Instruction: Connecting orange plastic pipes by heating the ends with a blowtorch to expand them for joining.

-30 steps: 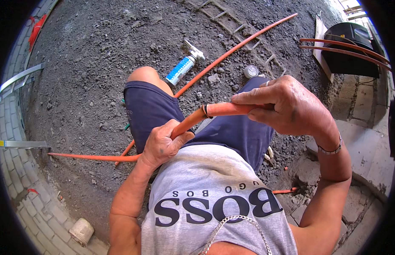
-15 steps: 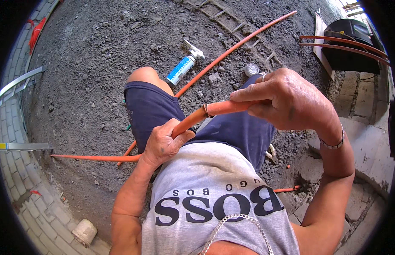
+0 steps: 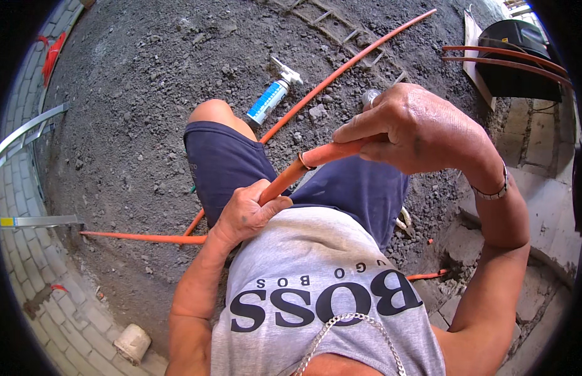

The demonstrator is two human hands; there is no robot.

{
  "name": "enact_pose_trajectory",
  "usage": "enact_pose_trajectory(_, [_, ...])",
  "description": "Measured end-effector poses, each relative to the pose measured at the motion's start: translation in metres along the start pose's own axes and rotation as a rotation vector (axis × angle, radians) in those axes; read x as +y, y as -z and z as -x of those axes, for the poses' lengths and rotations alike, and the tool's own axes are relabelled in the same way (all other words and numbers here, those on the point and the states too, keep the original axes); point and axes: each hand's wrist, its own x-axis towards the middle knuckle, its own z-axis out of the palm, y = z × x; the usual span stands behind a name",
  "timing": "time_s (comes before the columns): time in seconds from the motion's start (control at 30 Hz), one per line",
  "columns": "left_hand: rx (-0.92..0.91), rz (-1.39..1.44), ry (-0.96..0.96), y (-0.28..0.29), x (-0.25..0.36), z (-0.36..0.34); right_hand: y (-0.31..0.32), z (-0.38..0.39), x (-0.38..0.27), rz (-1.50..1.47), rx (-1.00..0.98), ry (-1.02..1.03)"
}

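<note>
Two orange pipe pieces meet end to end above my lap. My left hand (image 3: 248, 214) is wrapped round the browner pipe piece (image 3: 282, 182), close to my shirt. The lighter pipe piece (image 3: 331, 152) is gripped between the thumb and fingers of my right hand (image 3: 407, 128). At the joint, a dark, ragged edge shows; I cannot tell how far one end sits inside the other. Left of my left hand, a length of orange pipe (image 3: 143, 237) runs along the ground.
A long orange pipe (image 3: 341, 70) lies diagonally across the gravel, beside a blue-and-white spray can (image 3: 268, 101). A partly hidden round can (image 3: 369, 96) sits beyond my right hand. Orange pipes cross before a black container (image 3: 513, 59) at far right. A whitish bucket (image 3: 133, 344) rests on paving.
My right hand has moved slightly up and left, and the joined pipe pieces slope more steeply. My left hand keeps its grip, having shifted slightly.
</note>
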Motion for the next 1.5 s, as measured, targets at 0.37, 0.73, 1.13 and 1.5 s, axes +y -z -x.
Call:
enact_pose_trajectory(0.37, [-0.027,-0.109,-0.086,-0.004,0.002,0.006,-0.005,-0.002,0.013,-0.099,-0.076,0.064])
enact_pose_trajectory(0.73, [-0.049,-0.096,-0.042,-0.011,0.003,0.005,-0.008,-0.011,0.032,-0.117,-0.186,0.13])
enact_pose_trajectory(1.13, [-0.072,-0.098,-0.055,-0.009,0.005,0.002,-0.002,-0.025,0.031,-0.009,-0.297,0.061])
enact_pose_trajectory(1.5, [-0.078,-0.002,0.101,-0.008,0.005,0.001,0.003,-0.041,0.036,-0.041,-0.445,0.035])
